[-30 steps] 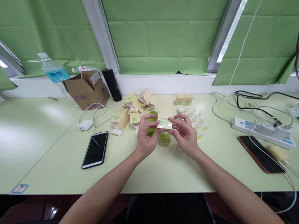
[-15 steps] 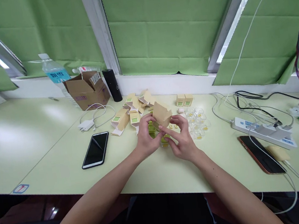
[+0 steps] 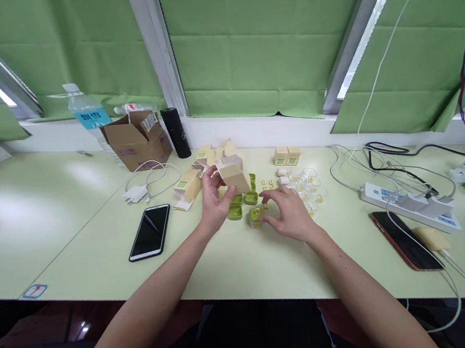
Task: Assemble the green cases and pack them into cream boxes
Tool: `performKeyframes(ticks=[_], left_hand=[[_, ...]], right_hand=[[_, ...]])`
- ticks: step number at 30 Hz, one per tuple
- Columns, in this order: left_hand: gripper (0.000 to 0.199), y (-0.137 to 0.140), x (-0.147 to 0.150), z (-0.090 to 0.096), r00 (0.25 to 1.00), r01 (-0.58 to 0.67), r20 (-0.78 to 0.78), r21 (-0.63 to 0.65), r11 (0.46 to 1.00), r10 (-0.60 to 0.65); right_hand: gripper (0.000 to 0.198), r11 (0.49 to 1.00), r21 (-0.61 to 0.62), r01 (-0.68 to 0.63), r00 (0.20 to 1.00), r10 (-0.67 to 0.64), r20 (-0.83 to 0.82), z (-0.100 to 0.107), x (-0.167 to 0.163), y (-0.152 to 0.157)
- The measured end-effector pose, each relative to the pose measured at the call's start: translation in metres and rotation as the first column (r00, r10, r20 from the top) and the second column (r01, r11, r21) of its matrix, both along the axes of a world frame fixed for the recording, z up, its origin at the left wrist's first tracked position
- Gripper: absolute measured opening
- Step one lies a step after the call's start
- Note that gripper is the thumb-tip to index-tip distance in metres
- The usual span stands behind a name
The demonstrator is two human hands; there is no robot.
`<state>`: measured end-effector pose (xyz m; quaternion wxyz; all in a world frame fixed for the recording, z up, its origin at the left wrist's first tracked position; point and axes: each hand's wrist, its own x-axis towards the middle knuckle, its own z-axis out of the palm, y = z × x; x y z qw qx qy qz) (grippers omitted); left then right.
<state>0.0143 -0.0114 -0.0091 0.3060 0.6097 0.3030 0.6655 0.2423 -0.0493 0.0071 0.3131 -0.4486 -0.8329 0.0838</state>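
Note:
My left hand (image 3: 216, 199) grips a small tan cardboard box (image 3: 235, 177) with its flaps standing up, held above the table. My right hand (image 3: 286, 211) has thumb and fingers apart, beside a small clear container with a green lid (image 3: 256, 217) that stands on the table. Several green square lids (image 3: 235, 212) lie under and beside the held box. Small yellow pieces (image 3: 264, 184) are laid out behind my right hand. Several clear plastic cups (image 3: 309, 176) with yellow in them sit to its right, next to two pale pink pieces (image 3: 282, 177).
Opened tan boxes (image 3: 189, 186) are heaped behind my left hand; two closed boxes (image 3: 287, 155) stand near the wall. A phone (image 3: 149, 233), charger (image 3: 135, 194), carton (image 3: 138, 143) and black flask (image 3: 175, 133) are left. A power strip (image 3: 410, 206) and second phone (image 3: 405, 239) lie right.
My hands have moved apart. The left has carried the tan box left and tilted it; the right has let go of it and moved down beside the green-lidded container.

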Motion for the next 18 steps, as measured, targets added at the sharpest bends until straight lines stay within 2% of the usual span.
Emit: performKeyframes(ticks=[4, 6, 9, 11, 14, 18], left_hand=[[0.073, 0.006, -0.013, 0.006, 0.976, 0.203, -0.069, -0.032, 0.979, -0.205], [0.074, 0.008, -0.023, 0.013, 0.934, 0.326, -0.135, -0.056, 0.944, -0.331], [0.072, 0.009, -0.039, 0.023, 0.876, 0.404, -0.225, -0.141, 0.904, -0.427], [0.068, 0.008, -0.048, 0.027, 0.846, 0.403, -0.284, -0.215, 0.89, -0.451], [0.07, 0.005, -0.054, 0.028, 0.811, 0.349, -0.372, -0.312, 0.884, -0.451], [0.069, 0.0, -0.044, 0.024, 0.708, 0.347, -0.482, -0.4, 0.848, -0.517]], right_hand=[[0.057, 0.999, -0.033, -0.002, 0.983, 0.008, 0.183, -0.005, -0.008, -0.004], [0.049, 0.999, -0.035, -0.012, 0.972, 0.02, 0.232, -0.006, -0.012, -0.005], [0.034, 0.998, -0.069, -0.015, 0.97, 0.031, 0.243, -0.002, -0.012, -0.006], [0.028, 0.995, -0.097, 0.024, 0.981, -0.005, 0.195, 0.004, -0.007, -0.005], [0.026, 0.986, -0.083, 0.146, 0.989, -0.144, 0.028, 0.012, 0.007, 0.002], [0.031, 0.968, -0.042, 0.249, 0.928, -0.251, -0.276, 0.017, 0.022, 0.011]])
